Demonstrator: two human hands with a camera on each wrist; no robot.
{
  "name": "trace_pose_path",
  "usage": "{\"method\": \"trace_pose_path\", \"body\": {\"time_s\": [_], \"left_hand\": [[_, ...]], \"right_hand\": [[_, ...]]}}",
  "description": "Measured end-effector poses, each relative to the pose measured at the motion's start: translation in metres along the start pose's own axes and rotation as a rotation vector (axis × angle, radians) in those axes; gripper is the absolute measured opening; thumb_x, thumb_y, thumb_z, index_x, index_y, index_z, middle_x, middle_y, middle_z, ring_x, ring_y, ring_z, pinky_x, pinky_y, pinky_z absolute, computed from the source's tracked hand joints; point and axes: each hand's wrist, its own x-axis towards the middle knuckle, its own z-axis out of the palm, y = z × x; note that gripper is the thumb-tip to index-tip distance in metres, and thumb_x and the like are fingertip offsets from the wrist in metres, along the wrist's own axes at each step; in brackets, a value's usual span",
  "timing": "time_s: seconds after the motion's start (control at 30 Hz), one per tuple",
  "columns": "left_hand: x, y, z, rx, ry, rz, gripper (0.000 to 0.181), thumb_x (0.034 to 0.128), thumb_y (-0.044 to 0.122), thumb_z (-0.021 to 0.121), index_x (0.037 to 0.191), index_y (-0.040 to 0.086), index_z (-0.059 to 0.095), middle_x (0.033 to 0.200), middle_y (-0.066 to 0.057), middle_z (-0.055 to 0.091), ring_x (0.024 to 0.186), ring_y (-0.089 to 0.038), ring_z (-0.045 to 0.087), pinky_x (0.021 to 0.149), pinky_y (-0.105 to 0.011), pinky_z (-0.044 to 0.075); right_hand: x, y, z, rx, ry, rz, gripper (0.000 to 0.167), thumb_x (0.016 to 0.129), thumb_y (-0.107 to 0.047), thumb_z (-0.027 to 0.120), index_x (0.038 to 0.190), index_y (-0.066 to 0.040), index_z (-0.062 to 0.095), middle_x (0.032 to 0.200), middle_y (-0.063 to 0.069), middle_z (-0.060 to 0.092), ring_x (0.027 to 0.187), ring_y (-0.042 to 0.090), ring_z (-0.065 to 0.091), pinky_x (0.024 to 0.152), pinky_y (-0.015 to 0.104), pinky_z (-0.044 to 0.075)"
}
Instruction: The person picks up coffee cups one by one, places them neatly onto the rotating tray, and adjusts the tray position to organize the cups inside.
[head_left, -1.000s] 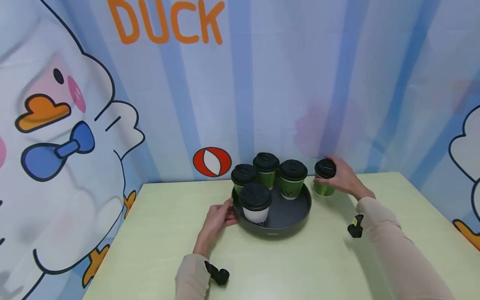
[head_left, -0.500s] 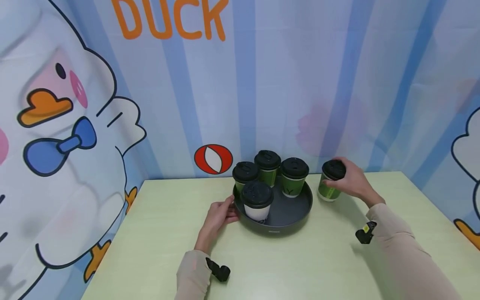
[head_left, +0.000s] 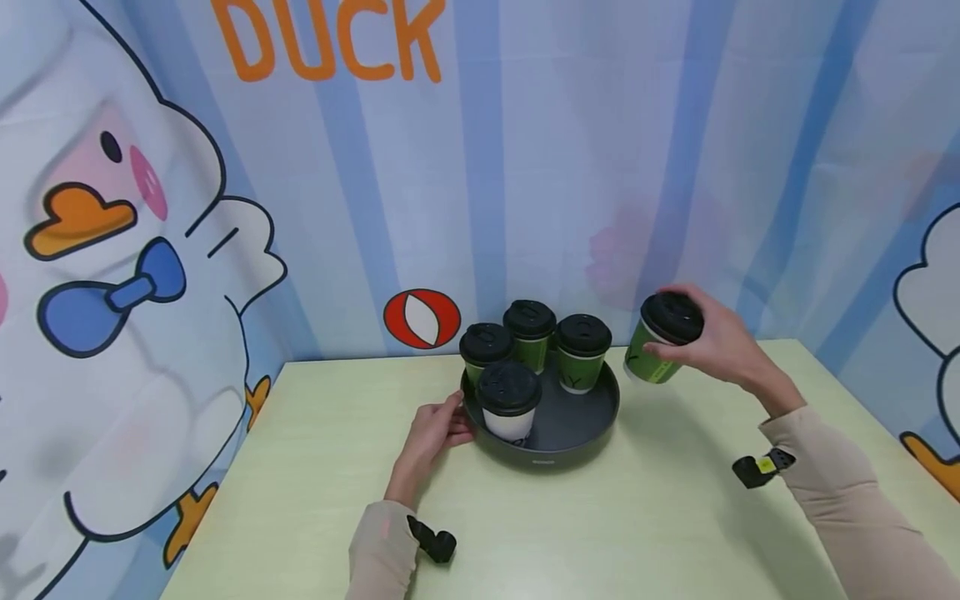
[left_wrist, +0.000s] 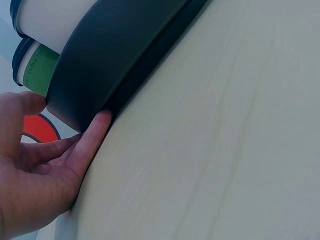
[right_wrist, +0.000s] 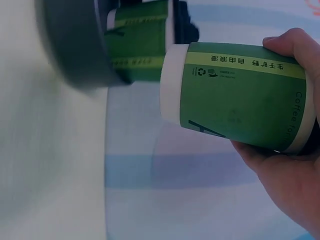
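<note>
My right hand (head_left: 723,346) grips a green paper coffee cup (head_left: 651,358) near its black lid. The cup hangs tilted above the table, to the right of a round dark pan (head_left: 573,425). In the right wrist view its white base points toward the pan. Left of the pan, my left hand (head_left: 427,437) holds its side. The left wrist view shows the thumb at the rim and the fingers against the lower wall. Inside the pan stand a white lidded cup (head_left: 510,423) in front and several green lidded cups (head_left: 581,372) behind it.
The pan rests on a pale wooden-looking table (head_left: 300,500). Right behind the table's back edge hangs a blue striped curtain (head_left: 555,167) with a duck print and orange lettering. Black wrist cameras (head_left: 437,542) are strapped to both sleeves.
My right hand has lifted the green coffee cup off the table and tilted it, its base toward the pan. My left hand has stayed at the pan, which has not moved.
</note>
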Motion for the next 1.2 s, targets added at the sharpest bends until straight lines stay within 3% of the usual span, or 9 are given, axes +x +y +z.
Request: {"method": "trace_pose_path", "body": {"time_s": [0.2, 0.43, 0.83, 1.2], "left_hand": [[0.001, -0.002, -0.002, -0.010, -0.010, 0.015, 0.055, 0.1048, 0.040, 0.059, 0.116, -0.014, 0.064, 0.084, -0.008, 0.067, 0.072, -0.013, 0.068, 0.072, -0.029, 0.063], [0.000, 0.002, -0.001, -0.010, 0.011, 0.007, 0.051, 0.1045, 0.038, 0.060, 0.113, -0.012, 0.066, 0.082, -0.008, 0.066, 0.073, -0.014, 0.067, 0.072, -0.029, 0.063], [-0.002, 0.002, -0.002, -0.017, -0.013, 0.001, 0.052, 0.1061, 0.039, 0.058, 0.116, -0.012, 0.064, 0.084, -0.009, 0.066, 0.074, -0.015, 0.067, 0.076, -0.033, 0.063], [-0.003, 0.000, -0.001, 0.003, -0.012, -0.001, 0.053, 0.1058, 0.039, 0.058, 0.116, -0.012, 0.064, 0.084, -0.008, 0.065, 0.074, -0.015, 0.067, 0.075, -0.031, 0.063]], "right_hand": [[0.003, -0.029, 0.013, 0.054, -0.030, -0.072, 0.077, 0.083, -0.023, 0.089, 0.149, -0.019, 0.049, 0.132, 0.012, 0.059, 0.113, 0.031, 0.061, 0.089, 0.053, 0.050], [0.008, -0.044, 0.043, 0.109, -0.094, -0.163, 0.076, 0.082, -0.019, 0.089, 0.147, -0.016, 0.050, 0.135, 0.010, 0.058, 0.112, 0.028, 0.062, 0.090, 0.051, 0.052], [0.001, -0.035, 0.098, 0.064, -0.152, -0.146, 0.081, 0.078, -0.030, 0.092, 0.146, -0.012, 0.051, 0.131, 0.009, 0.059, 0.113, 0.028, 0.062, 0.092, 0.051, 0.052], [-0.010, -0.024, 0.124, 0.024, -0.147, -0.119, 0.081, 0.077, -0.032, 0.092, 0.144, -0.013, 0.052, 0.133, 0.011, 0.059, 0.113, 0.029, 0.060, 0.093, 0.051, 0.052]]}}
